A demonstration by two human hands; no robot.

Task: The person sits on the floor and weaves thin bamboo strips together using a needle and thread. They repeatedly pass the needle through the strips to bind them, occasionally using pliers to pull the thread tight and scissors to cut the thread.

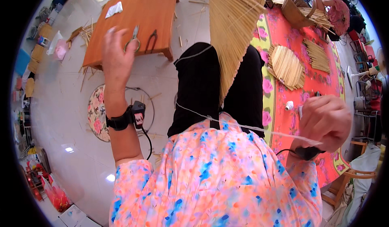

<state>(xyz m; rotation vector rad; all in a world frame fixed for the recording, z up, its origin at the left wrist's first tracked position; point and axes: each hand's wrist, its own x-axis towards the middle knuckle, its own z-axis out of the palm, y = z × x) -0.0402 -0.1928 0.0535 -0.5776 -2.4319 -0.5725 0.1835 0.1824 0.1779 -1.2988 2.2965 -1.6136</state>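
Between my black-trousered knees stands a pleated, fan-shaped bundle of flat straw-coloured strips (233,28), its narrow end toward my lap. A thin white string (239,125) crosses my lap and runs right to my right hand (326,121), whose fingers are closed round it. A string also loops over my left knee. My left hand (117,58) is raised at the near edge of the wooden table (142,8), fingers apart, with nothing seen in it. Close to its thumb, scissors (133,39) lie on the table, beside dark pliers (152,39).
Right of my knees, a red floral cloth (283,133) bears an oval woven strip piece (287,66), a flat strip bundle (317,56), a small white spool (289,105) and a wicker basket (298,12). A person (338,14) sits beyond. A round floral stool (98,113) stands left.
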